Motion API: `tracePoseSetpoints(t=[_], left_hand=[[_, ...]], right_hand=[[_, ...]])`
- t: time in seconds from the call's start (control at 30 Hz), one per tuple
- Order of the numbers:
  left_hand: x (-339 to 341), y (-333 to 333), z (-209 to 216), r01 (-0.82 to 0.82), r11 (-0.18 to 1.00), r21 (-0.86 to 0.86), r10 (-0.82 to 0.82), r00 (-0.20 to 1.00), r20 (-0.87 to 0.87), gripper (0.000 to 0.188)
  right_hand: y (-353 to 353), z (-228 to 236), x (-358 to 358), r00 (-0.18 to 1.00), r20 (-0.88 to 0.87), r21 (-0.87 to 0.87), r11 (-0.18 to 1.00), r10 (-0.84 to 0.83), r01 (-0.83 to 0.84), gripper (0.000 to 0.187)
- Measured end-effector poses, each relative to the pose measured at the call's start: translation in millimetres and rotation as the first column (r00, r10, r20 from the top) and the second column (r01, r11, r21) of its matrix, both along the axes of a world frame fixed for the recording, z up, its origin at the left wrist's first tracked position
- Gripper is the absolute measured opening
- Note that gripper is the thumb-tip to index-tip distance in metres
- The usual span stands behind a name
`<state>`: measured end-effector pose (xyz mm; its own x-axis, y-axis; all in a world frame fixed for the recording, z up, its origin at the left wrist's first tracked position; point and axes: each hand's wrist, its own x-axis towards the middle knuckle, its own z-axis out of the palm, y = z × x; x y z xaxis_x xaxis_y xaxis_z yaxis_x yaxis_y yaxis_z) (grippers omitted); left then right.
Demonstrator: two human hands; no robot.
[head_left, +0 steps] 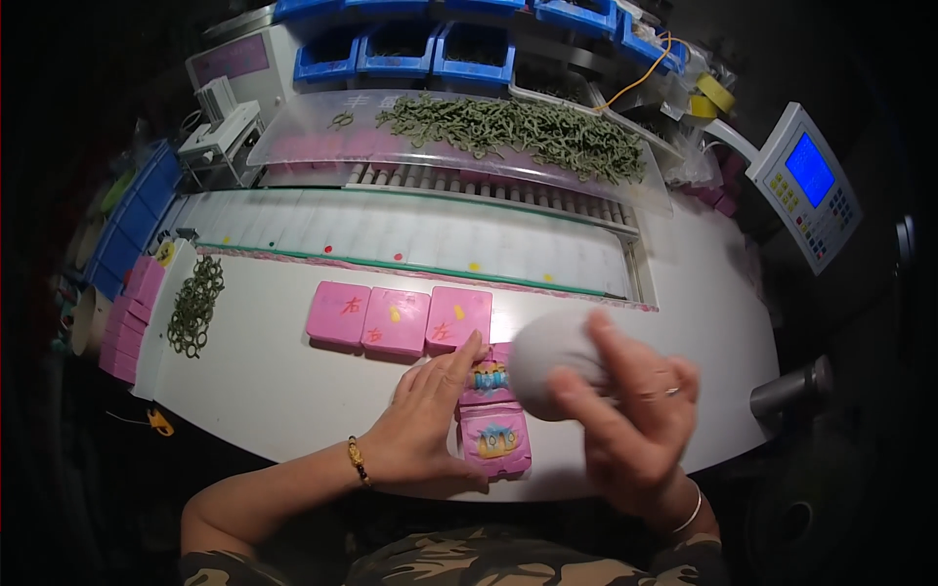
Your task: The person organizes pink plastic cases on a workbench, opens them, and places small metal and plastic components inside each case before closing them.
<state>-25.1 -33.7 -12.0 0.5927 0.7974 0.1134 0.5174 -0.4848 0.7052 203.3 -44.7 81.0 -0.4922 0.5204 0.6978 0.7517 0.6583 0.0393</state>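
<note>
My right hand (635,410) is closed around a round, smooth grey cloth pouch (549,361), blurred and raised over the table. Left of it lie two open pink mould halves (495,441), one beyond the other, with blue and yellow ring-shaped hollows. The farther half (489,379) is partly hidden by the pouch. My left hand (425,420) lies along their left side, fingers stretched and spread, with fingertips by the farther half and thumb near the closer one's lower corner. Just beyond stand three pink blocks (396,320) in a row, with red and yellow marks.
Green ring-shaped pieces lie in a pile (196,308) at left and heap on a clear tray (313,122) at the back. A white conveyor strip (391,230) crosses behind the blocks. Blue bins (396,49) stand farther back. At right are a control panel (806,186) and metal cylinder (791,389).
</note>
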Motion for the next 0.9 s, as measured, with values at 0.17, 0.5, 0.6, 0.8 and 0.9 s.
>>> tracePoseSetpoints(t=[0.17, 0.5, 0.6, 0.8, 0.9], left_hand=[[4.1, 5.6, -2.4, 0.040, 0.997, -0.070, -0.037, 0.999, 0.038, 0.142], [3.0, 3.9, -0.7, 0.005, 0.998, -0.062, -0.006, 1.000, -0.026, 0.143], [3.3, 8.3, -0.1, 0.022, 0.998, -0.064, -0.020, 1.000, 0.018, 0.141], [2.4, 2.9, 1.3, 0.018, 1.000, -0.007, -0.018, 1.000, -0.004, 0.140], [5.0, 4.1, -0.6, 0.047, 0.999, -0.021, -0.046, 0.998, 0.042, 0.140]], right_hand=[[8.0, -52.6, 1.7, 0.949, 0.294, -0.202, 0.978, 0.117, -0.057, 0.050], [8.6, -49.8, -5.2, 0.948, 0.294, -0.295, 0.955, 0.124, -0.033, 0.044], [4.2, -48.5, 13.5, 0.963, 0.228, -0.348, 0.936, 0.143, -0.057, 0.045], [11.2, -48.2, 67.1, 0.943, 0.296, -0.359, 0.896, -0.154, 0.259, 0.053], [11.6, -54.5, 79.9, 0.833, 0.426, -0.229, 0.849, -0.352, 0.476, 0.060]])
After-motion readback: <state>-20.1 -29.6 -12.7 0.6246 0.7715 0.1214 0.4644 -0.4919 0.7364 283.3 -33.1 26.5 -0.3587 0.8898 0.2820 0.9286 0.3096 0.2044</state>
